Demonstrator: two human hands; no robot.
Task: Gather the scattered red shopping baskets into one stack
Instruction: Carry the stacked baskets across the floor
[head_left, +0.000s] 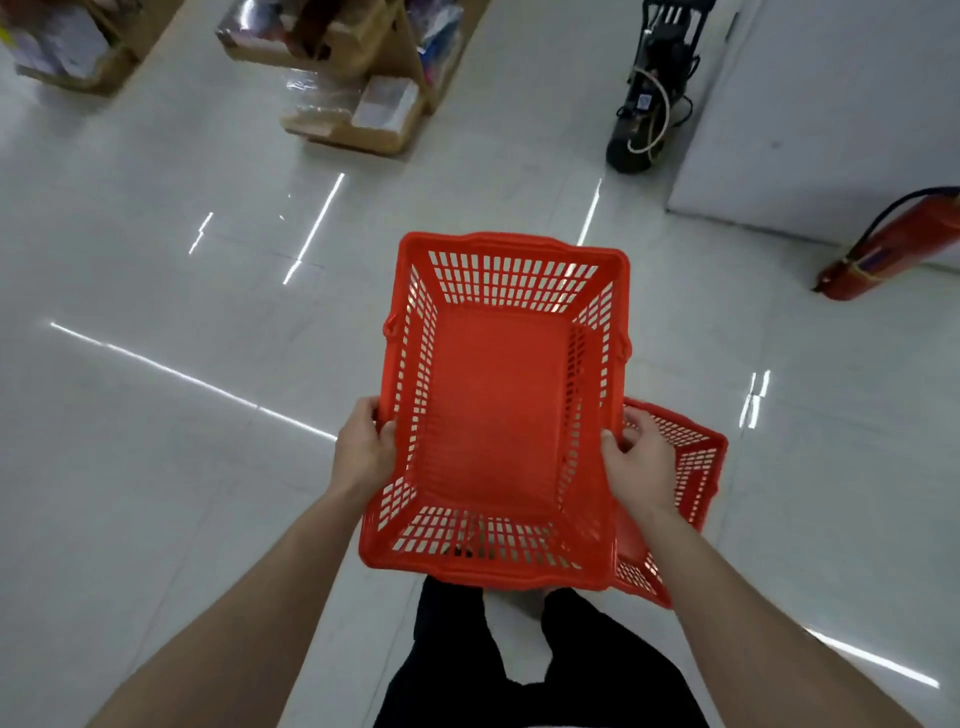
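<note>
– While the basket (498, 415) hangs clear of the floor (156, 415), what holds it?

– Both hands. Left hand (363, 452): fingers (363, 413) curled round the outside of the left rim, thumb hooked over the rim's inner edge. Right hand (641, 467): thumb on the inside of the right rim, fingers (641, 423) wrapped on the outside. Each grip sits on the near half of its rim.

– Orientation of the load?

– Mouth up, roughly level. Its long axis runs straight away from the fingers. Its base is solid and its walls are slotted.

– Location of the second basket (691, 467)?

– Just outboard of the right fingers and lower than the held basket. It is partly hidden by that basket and by the right wrist, and it is turned at an angle to the held one. Contact with the right fingers: cannot tell. Contact with the floor: cannot tell.

– Surroundings?

– Well ahead of the left fingers: cardboard boxes (358, 119) on the floor. Well ahead of the right fingers: a black machine (649, 104) beside a white wall (831, 104). Far outboard of the right fingers: a red extinguisher (893, 244), tilted, at the foot of that wall. Behind and below both wrists: dark trousers (597, 649).
</note>
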